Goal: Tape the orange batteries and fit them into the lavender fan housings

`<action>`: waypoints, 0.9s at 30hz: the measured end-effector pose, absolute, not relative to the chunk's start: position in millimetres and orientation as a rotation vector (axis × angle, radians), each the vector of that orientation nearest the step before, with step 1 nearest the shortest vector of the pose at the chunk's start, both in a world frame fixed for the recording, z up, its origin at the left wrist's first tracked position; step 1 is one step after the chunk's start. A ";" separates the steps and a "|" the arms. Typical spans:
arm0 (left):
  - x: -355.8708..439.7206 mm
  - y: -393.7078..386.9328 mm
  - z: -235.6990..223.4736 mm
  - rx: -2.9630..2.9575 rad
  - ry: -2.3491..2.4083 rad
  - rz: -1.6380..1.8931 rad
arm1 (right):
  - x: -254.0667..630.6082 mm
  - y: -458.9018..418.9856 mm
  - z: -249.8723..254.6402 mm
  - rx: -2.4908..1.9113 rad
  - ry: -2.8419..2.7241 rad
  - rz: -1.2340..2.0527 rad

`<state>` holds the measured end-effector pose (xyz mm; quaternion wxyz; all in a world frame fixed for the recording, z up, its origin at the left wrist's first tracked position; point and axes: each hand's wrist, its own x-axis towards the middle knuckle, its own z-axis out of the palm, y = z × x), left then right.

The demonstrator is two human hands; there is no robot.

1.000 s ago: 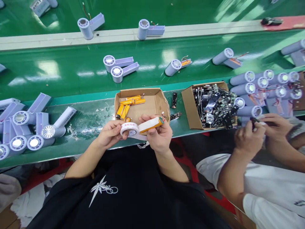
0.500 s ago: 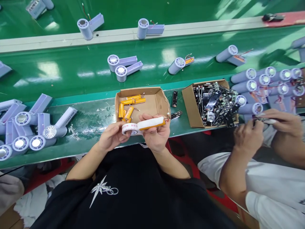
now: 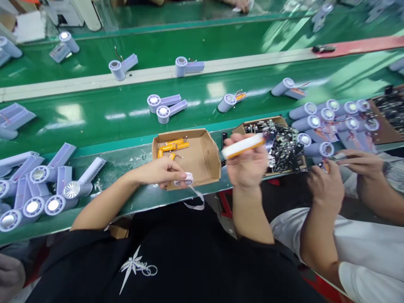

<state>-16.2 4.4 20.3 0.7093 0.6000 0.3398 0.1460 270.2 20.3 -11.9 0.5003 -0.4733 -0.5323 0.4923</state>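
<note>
While my left hand (image 3: 166,171) pinches the round white tape roll (image 3: 188,179) and my right hand (image 3: 249,168) a long white-topped orange battery (image 3: 242,147), the pale strip (image 3: 198,207), dangling loose, could snag.

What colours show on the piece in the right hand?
The piece is white above, orange below; best seen in the head view.

bright light throws white glare on the green surface (image 3: 126,99), with outer edges stretched.

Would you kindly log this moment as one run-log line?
left hand: tape roll | right hand: orange battery, white strip on top | tape tail: hanging from roll | cardboard box: more batteries
</note>
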 end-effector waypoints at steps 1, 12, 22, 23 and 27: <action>-12.6 25.2 18.7 1.442 0.758 0.252 | 267.2 20.8 -18.3 -1.104 -1.186 1.173; 27.5 173.2 -12.7 2.443 1.661 0.253 | 290.9 -8.5 -53.2 -0.974 -1.082 1.316; 16.4 208.4 -12.5 2.319 1.850 0.238 | 269.4 10.1 -64.3 -0.941 -1.299 1.196; 12.2 211.0 -13.0 2.312 1.838 0.188 | 265.4 16.3 -67.8 -0.949 -1.335 1.131; -6.5 219.3 -13.4 2.294 1.800 0.095 | 239.8 31.0 -84.6 -0.968 -1.404 0.972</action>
